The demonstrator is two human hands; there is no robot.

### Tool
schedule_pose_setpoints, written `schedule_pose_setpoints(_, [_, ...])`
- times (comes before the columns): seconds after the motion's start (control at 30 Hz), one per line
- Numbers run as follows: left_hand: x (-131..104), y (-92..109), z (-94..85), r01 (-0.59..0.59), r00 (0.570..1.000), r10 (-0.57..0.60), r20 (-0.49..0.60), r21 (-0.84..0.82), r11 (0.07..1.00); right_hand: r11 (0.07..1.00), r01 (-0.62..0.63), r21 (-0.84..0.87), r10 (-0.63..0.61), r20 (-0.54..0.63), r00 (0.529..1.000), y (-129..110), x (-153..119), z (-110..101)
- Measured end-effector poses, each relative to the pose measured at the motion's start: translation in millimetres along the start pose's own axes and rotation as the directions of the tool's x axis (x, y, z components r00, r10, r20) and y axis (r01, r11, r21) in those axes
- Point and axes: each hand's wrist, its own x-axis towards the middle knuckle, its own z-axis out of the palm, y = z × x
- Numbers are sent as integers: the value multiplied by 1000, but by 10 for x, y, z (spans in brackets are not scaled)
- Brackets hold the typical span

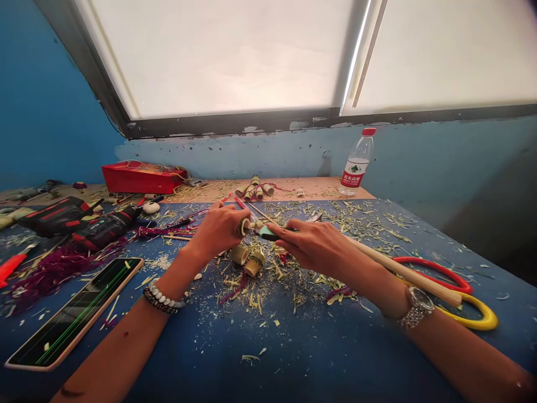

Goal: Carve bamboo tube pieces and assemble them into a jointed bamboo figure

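My left hand (221,226) is closed around a short hollow bamboo piece (243,226), its cut end facing right. In my right hand (312,243) is a knife with a mint-green and black handle (268,233), gripped with the fingers wrapped over it. Its metal tip meets the open end of the bamboo; how far it reaches inside is hidden. Just below my hands, two more bamboo pieces, a ring (239,255) and a tube (254,264), lie among shavings with purple thread beside them.
A phone (75,313) and a cordless drill (107,226) lie at left, near purple fibres (62,274). A red box (145,178) stands behind. Scissors with red and yellow handles (482,322) and a wooden handle (411,273) are at right. A water bottle (356,165) stands by the wall.
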Motion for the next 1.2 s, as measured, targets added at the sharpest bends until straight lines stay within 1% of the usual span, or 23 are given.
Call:
schedule_pose_setpoints(0.1, [1,-5,28,26,1000,-26,8,-23,999,1000,4,19,-4,-16,1000,28,-8,0])
schedule_pose_setpoints(0.2, [-3,-14,62,36,999,-38,-9,-108,994,997,-25,67,27,-28,999,52,-18,5])
schedule_pose_setpoints(0.33, [-3,-27,72,-17,998,-4,-68,-297,955,984,-55,170,60,-26,998,100,-36,24])
schedule_pose_setpoints(0.4, [1,-34,68,-46,997,21,-79,-327,944,978,-67,196,76,-38,996,127,-44,34])
schedule_pose_setpoints(0.5, [5,-43,64,-69,996,50,-73,-283,957,974,-73,214,89,-66,994,152,-53,36])
schedule_pose_setpoints(0.63, [4,-33,41,-96,993,82,-89,-166,981,978,-79,192,89,-45,995,116,-56,-5])
schedule_pose_setpoints(0.77, [-10,26,-11,-50,994,44,-104,-53,997,972,-97,212,105,-25,994,8,-36,-71])
schedule_pose_setpoints(0.83, [-16,60,-30,-47,992,45,-115,-16,999,967,-121,222,129,-25,991,-44,-22,-89])
schedule_pose_setpoints(0.97, [-11,118,-39,-109,984,111,-138,19,994,967,-128,218,140,-41,989,-98,-4,-83])
schedule_pose_setpoints(1.1, [5,177,-34,-188,973,192,-128,42,981,961,-129,246,149,-65,987,-111,3,-66])
schedule_pose_setpoints(1.13, [7,186,-31,-190,973,193,-123,39,981,959,-131,251,152,-67,986,-114,4,-66])
schedule_pose_setpoints(1.2, [7,187,-23,-158,981,159,-115,22,987,957,-137,256,160,-71,984,-117,1,-72])
